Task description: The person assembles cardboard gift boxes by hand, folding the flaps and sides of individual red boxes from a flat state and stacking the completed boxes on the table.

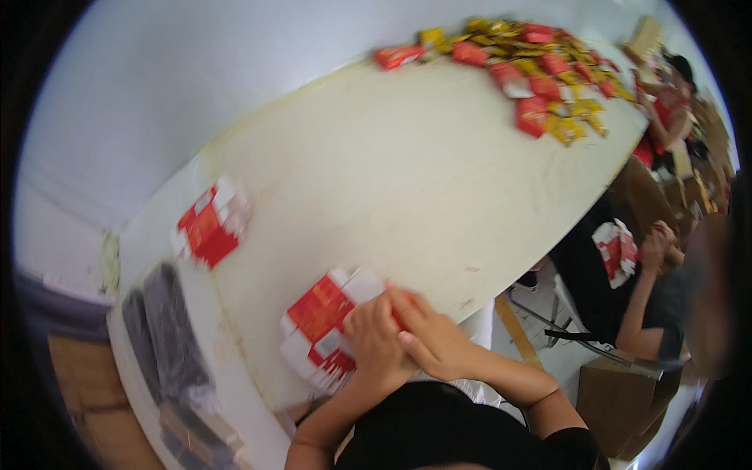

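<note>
Looks like a mostly hidden red box [404,311] is clasped between the curled left hand [374,335] and right hand [436,338] above the table [376,180], beside flat cartons [313,308]; probably light, easily creased card tbh, so best gripped gently by its edges.

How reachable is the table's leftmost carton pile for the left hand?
Probably yes, stretching: only the nearer pile and bare table lie before the leftmost pile, but the left hand is against the right hand.
</note>
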Tool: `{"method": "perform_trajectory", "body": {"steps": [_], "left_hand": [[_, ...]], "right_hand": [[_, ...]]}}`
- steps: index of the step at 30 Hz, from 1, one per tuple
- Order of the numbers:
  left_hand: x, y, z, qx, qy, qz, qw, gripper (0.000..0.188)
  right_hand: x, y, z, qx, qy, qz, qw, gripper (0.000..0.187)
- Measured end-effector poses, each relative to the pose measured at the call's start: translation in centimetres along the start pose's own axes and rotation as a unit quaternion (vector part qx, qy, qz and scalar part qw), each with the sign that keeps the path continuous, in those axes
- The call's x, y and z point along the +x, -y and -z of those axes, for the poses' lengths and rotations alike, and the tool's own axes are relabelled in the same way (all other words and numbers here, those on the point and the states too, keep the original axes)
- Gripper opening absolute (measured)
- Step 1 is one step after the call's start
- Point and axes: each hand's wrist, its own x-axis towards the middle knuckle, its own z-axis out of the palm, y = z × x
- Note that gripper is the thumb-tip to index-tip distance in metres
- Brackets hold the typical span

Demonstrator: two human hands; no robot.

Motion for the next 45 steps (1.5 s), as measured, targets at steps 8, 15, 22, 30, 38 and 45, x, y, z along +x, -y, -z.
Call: {"method": "perform_trajectory", "body": {"steps": [8, 15, 22, 30, 38, 45], "left_hand": [[2.1, 1.9, 5.5, -0.103, 0.052, -0.068, 0.991, 0.097], [1.2, 7.7, 5.7, 0.218, 0.233, 0.057, 0.946, 0.111], [0.9, 8.0, 6.2, 0.179, 0.252, 0.048, 0.95, 0.112], [0.4, 5.9, 5.7, 0.177, 0.131, 0.015, 0.975, 0.105], [-0.8, 5.1, 5.8, 0.149, 0.005, -0.082, 0.985, 0.1], [0.1, 3.0, 7.2, 0.139, 0.01, -0.057, 0.989, 0.085]], "right_hand": [[2.2, -9.5, 9.1, 0.217, -0.208, -0.088, 0.95, 0.057], [4.7, -11.6, 33.4, 0.503, -0.478, -0.031, 0.719, 0.072], [4.5, -11.9, 18.2, 0.403, -0.34, -0.189, 0.828, 0.045], [1.4, -8.6, 9.3, 0.322, -0.223, -0.167, 0.905, 0.036], [2.6, -3.4, 1.1, 0.141, -0.066, 0.0, 0.988, 0.035], [0.9, -0.7, 2.0, 0.179, -0.08, -0.013, 0.98, 0.006]]}}
